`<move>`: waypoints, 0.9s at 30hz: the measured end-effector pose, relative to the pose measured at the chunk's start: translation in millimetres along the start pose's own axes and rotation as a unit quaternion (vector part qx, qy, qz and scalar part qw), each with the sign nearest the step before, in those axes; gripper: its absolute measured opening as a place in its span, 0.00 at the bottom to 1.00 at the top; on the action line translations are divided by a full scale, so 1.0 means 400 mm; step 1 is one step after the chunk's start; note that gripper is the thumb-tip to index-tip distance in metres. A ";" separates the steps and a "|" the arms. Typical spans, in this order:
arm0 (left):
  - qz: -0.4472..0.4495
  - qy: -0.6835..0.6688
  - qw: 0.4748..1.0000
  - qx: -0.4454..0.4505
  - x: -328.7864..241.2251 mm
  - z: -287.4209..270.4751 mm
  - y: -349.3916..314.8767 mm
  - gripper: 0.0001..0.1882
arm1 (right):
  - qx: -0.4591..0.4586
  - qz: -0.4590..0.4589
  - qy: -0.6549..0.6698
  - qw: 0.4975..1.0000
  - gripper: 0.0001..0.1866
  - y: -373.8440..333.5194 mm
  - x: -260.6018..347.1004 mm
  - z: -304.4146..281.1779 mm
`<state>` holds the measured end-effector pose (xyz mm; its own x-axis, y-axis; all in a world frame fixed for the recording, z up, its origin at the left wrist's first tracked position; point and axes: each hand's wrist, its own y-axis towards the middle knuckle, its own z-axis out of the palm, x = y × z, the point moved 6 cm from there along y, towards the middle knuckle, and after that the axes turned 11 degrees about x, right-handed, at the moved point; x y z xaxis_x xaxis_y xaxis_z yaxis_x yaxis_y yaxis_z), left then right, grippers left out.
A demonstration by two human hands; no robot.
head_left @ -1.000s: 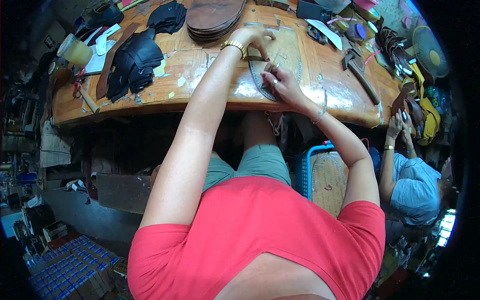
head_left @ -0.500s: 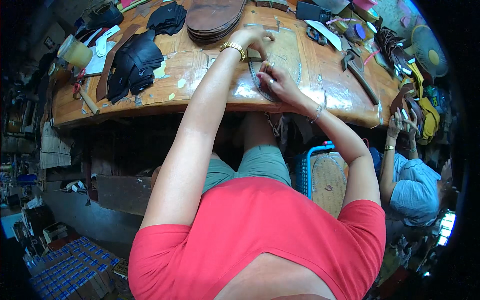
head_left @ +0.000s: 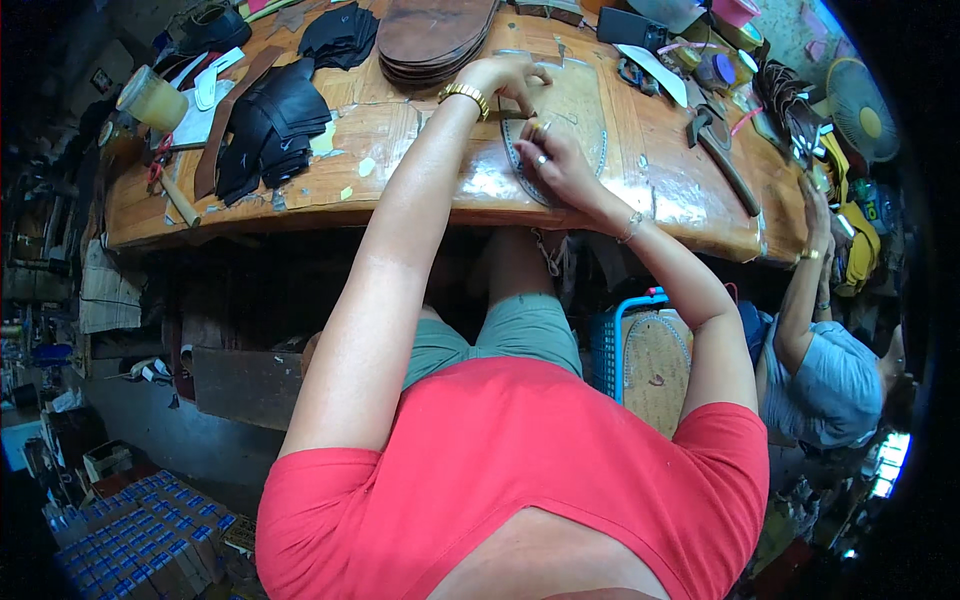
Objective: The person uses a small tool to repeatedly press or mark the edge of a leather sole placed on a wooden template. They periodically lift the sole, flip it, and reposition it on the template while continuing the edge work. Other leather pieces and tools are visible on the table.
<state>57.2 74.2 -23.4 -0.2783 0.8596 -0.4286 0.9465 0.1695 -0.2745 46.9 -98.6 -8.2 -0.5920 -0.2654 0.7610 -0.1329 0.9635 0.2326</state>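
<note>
The tan, flat, round-ended sheet (head_left: 578,95) with a dotted curved border lies at the near edge of the glossy brown wooden table (head_left: 400,145). The person's left hand (head_left: 505,82) is set on the sheet's left side, fingers parted and bent. The right hand (head_left: 562,165) is over the rounded near end, fingers curled; whether it grips anything cannot be told. A stack of brown, rounded, leather-like pieces (head_left: 436,35) lies beyond, to the left.

The head-worn fisheye view looks down from near the table (head_left: 645,120)
</note>
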 end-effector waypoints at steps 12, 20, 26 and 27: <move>0.079 -0.019 0.995 -0.055 0.028 0.003 0.018 0.39 | 0.012 -0.085 -0.105 0.991 0.08 0.014 -0.014 0.012; 0.042 -0.073 0.996 -0.007 0.070 0.016 0.038 0.38 | -0.011 -0.126 -0.120 0.985 0.06 0.033 0.031 0.009; 0.041 -0.062 0.997 -0.025 0.060 0.013 0.033 0.36 | 0.020 -0.060 -0.015 0.998 0.06 0.046 0.001 0.001; 0.049 -0.037 0.997 -0.046 0.065 0.011 0.038 0.37 | 0.017 -0.019 0.036 0.999 0.06 0.057 -0.022 0.001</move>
<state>63.7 97.0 -42.4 -0.1923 0.8364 -0.5133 0.9796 0.1328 -0.1506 48.7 -74.2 -9.6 -0.5282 -0.3022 0.7935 -0.1820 0.9531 0.2418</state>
